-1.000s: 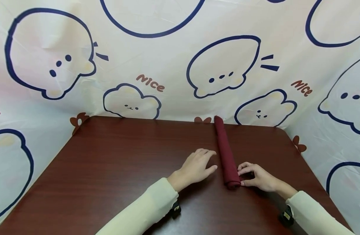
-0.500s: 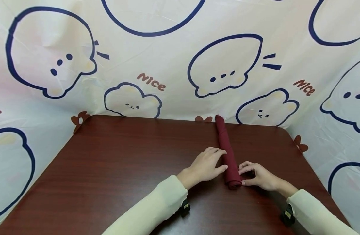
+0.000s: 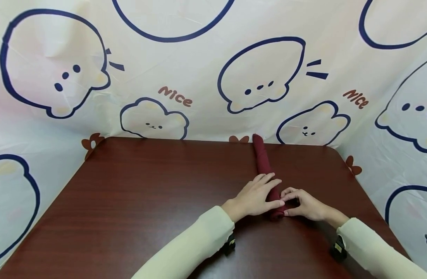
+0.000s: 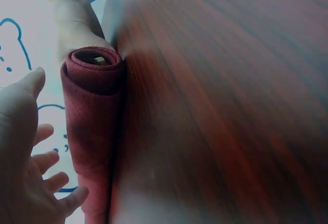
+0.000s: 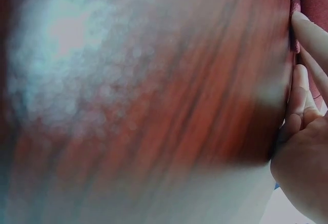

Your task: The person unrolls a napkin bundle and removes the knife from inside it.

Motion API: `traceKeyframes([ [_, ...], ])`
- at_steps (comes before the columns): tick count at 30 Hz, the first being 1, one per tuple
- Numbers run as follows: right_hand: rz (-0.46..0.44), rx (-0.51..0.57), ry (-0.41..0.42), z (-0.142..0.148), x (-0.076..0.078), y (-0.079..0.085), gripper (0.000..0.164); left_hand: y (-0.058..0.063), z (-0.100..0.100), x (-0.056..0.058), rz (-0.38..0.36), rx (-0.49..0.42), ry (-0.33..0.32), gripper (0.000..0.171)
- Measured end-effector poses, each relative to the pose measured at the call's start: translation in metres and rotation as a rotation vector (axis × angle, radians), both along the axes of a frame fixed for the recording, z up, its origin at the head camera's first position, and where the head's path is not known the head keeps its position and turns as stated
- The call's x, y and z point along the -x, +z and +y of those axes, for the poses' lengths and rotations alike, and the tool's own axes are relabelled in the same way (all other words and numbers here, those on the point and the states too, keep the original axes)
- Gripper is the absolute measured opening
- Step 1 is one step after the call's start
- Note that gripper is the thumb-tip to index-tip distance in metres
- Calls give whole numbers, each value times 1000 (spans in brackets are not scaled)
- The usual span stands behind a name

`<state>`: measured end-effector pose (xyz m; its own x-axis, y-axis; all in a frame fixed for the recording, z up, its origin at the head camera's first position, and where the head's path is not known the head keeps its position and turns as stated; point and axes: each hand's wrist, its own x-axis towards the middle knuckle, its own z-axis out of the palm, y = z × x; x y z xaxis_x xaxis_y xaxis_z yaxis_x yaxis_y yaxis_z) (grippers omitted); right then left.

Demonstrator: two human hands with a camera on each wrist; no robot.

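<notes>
A dark red cloth [image 3: 261,157], rolled into a long tube, lies lengthwise on the brown table, its spiral near end facing me. My left hand [image 3: 254,195] is spread over the near part of the roll, covering some of it in the head view. Its fingers are parted and loosely bent beside the tube in the left wrist view, where the coiled end [image 4: 95,62] shows. At the right side of the near end, my right hand [image 3: 309,205] pinches the cloth's edge. A thin flap [image 5: 295,26] sits at the thumb in the right wrist view.
The wood-grain table [image 3: 147,193] runs back to a pale curtain [image 3: 199,69] printed with blue outlined animals and the word Nice. The curtain also hangs along both sides. The roll's far end reaches the table's back edge.
My left hand has moved right, from beside the roll to over its near part. The right hand has stayed at the roll's right side, and the roll lies about where it was.
</notes>
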<state>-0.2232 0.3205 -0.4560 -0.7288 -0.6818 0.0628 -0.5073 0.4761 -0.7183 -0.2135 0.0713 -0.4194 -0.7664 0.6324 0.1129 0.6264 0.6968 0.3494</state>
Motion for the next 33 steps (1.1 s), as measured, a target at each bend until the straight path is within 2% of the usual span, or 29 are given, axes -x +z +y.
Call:
traceKeyframes([
  [10, -32, 42, 24, -3, 1, -2, 23, -5, 3, 2, -76, 80, 7, 71],
  [15, -20, 41, 20, -3, 0, -3, 23, -6, -1, 0, -64, 94, 9, 69],
  [25, -24, -42, -44, 2, -5, -1, 22, -7, -5, -1, -64, 116, 19, 69],
  [33, -6, 15, 5, 0, -5, 2, 19, -8, -23, -4, -54, 102, 45, 70],
])
